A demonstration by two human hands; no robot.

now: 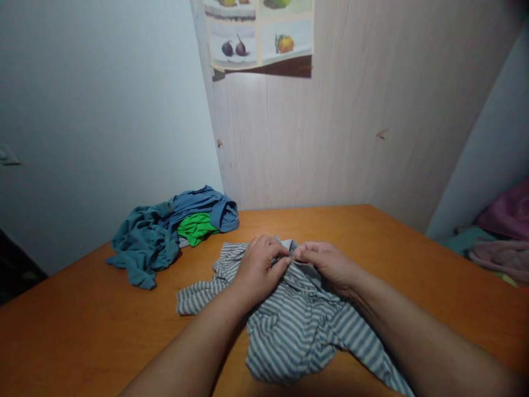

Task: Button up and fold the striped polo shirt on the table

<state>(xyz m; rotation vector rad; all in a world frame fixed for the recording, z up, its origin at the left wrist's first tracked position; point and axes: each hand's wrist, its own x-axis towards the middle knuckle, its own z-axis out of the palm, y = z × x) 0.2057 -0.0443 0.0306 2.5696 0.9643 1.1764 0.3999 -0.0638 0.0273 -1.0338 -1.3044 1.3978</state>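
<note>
A striped grey-blue and white long-sleeved shirt (289,336) lies crumpled on the orange-brown table (82,336) in front of me. One sleeve points left, the other runs down to the lower right. My left hand (262,264) rests over the collar area, its thumb and fingers pinching the cloth. Close beside it, my right hand (324,262) pinches the collar edge between thumb and fingers. Both sets of fingertips nearly meet at the neckline. The small detail between them is too blurred to make out.
A heap of clothes sits at the back left: a teal garment (144,237), a blue garment (198,201) and a bright green cloth (196,227). Behind the table stands a wood-grain panel (330,154) with a fruit poster (285,44). Pink fabric (506,212) lies beyond the right edge.
</note>
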